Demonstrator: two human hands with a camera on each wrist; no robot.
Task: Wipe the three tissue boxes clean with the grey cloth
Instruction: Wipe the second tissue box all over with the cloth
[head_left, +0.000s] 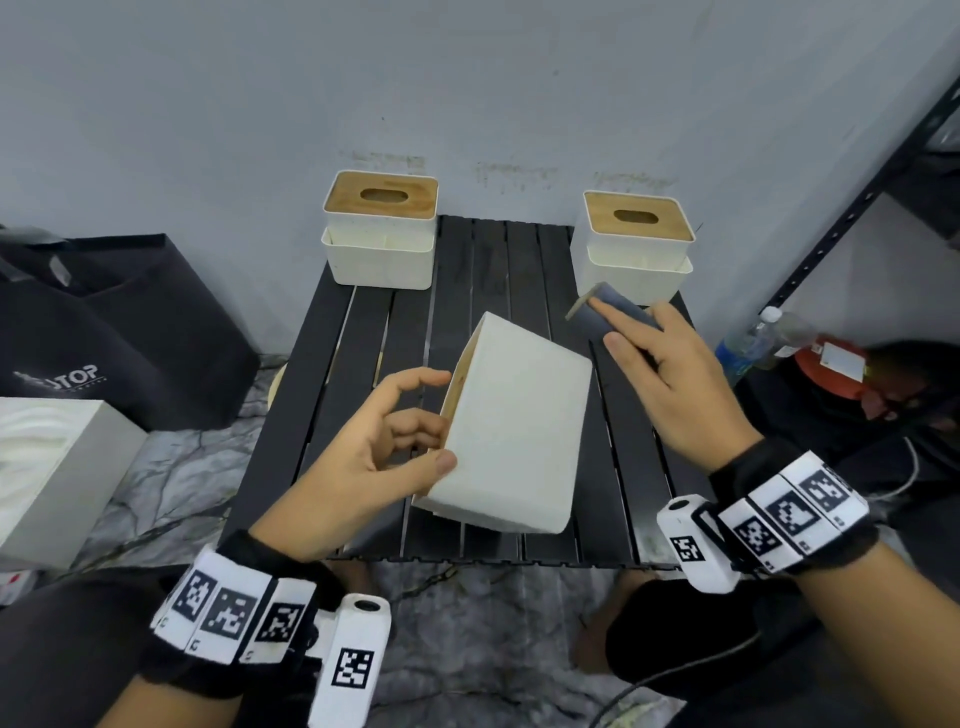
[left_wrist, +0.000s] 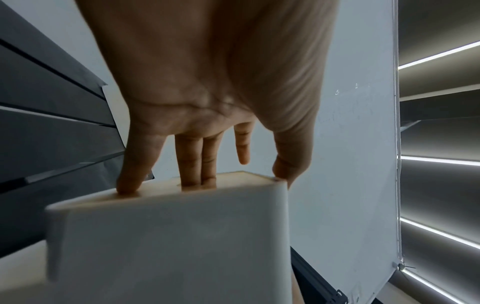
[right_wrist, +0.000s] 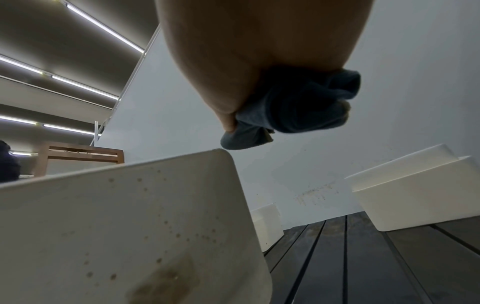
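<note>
A white tissue box (head_left: 511, 431) with a wooden lid is tipped on its side above the black slatted table (head_left: 363, 332). My left hand (head_left: 384, 431) grips it at the lid end, two fingers (left_wrist: 200, 162) in the lid slot and the thumb on the edge. The box (left_wrist: 168, 242) fills the left wrist view. My right hand (head_left: 660, 364) holds the bunched grey cloth (head_left: 605, 312) just right of and beyond the box, not touching it. The cloth (right_wrist: 293, 109) hangs above the box's side (right_wrist: 116, 226), which carries brown specks. Two more tissue boxes (head_left: 382, 228) (head_left: 631, 244) stand upright at the back.
A black bag (head_left: 119, 332) and a white box (head_left: 57, 467) lie on the floor to the left. A black metal shelf (head_left: 872, 197), a water bottle (head_left: 748, 338) and a red object (head_left: 836, 369) are on the right. The grey wall rises right behind the table.
</note>
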